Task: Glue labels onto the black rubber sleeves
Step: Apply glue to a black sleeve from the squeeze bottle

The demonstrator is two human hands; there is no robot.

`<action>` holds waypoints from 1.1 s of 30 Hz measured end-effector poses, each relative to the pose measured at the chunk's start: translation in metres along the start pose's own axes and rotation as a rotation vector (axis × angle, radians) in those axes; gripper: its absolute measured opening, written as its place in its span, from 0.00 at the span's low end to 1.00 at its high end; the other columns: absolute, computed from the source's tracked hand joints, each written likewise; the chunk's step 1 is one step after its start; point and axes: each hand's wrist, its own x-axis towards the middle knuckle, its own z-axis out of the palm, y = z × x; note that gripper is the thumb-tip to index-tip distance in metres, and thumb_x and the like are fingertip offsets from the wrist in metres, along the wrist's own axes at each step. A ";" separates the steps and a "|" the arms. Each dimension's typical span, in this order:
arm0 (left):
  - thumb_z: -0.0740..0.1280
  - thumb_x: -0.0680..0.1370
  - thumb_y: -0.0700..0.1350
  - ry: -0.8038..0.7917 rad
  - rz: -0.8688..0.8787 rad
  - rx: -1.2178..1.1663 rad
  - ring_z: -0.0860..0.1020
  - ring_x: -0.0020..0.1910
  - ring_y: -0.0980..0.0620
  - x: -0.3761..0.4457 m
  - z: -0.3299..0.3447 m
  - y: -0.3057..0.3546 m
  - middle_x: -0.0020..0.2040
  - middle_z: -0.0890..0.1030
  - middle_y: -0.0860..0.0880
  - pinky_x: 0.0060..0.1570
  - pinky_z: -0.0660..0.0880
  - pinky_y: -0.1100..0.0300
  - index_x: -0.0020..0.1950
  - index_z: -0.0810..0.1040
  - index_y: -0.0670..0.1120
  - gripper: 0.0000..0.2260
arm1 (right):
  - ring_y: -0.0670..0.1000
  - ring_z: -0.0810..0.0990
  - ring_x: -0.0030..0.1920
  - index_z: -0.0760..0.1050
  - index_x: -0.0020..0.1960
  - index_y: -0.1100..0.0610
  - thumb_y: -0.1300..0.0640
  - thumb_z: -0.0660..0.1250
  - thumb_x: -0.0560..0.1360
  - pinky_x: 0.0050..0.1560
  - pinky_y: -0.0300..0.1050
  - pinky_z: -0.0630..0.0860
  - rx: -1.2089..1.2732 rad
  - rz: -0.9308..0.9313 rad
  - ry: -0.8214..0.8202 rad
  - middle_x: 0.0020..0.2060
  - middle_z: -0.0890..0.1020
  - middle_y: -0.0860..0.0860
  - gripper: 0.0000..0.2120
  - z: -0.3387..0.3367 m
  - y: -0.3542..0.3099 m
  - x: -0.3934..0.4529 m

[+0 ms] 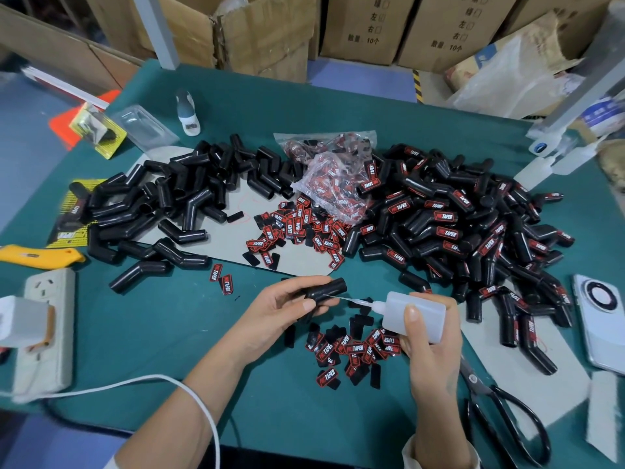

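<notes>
Two sleeve piles [456,225] on green table [209,333], cartons [365,25] behind, left grip [287,308] pinching sleeve [326,289], right grip [429,336] clasping glue bottle [414,314]

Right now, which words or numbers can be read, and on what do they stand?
"TAPER": red-and-black labels and labelled sleeves; the red word before it is blurred.
"10个": cardboard boxes, after blurred characters.
"左", "右": same boxes.
Yellow card: unreadable.
</notes>
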 end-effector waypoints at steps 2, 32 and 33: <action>0.70 0.82 0.41 0.004 -0.002 -0.001 0.78 0.69 0.36 0.000 0.000 0.000 0.70 0.78 0.37 0.67 0.76 0.54 0.72 0.77 0.42 0.18 | 0.50 0.81 0.46 0.75 0.59 0.47 0.28 0.69 0.73 0.38 0.48 0.79 0.005 0.000 0.005 0.50 0.81 0.47 0.26 0.000 0.000 0.000; 0.69 0.81 0.38 0.039 -0.009 0.021 0.79 0.67 0.37 0.000 0.002 0.001 0.69 0.80 0.38 0.67 0.76 0.53 0.71 0.79 0.44 0.17 | 0.48 0.81 0.45 0.75 0.59 0.46 0.37 0.68 0.76 0.38 0.38 0.77 0.009 -0.028 -0.026 0.50 0.81 0.48 0.17 0.000 -0.001 -0.003; 0.69 0.81 0.38 0.037 -0.009 0.021 0.79 0.67 0.36 0.000 0.002 0.002 0.69 0.80 0.38 0.67 0.76 0.53 0.71 0.79 0.44 0.17 | 0.48 0.81 0.45 0.75 0.59 0.46 0.38 0.68 0.76 0.38 0.38 0.77 0.010 -0.031 -0.029 0.50 0.81 0.47 0.17 -0.001 -0.001 -0.003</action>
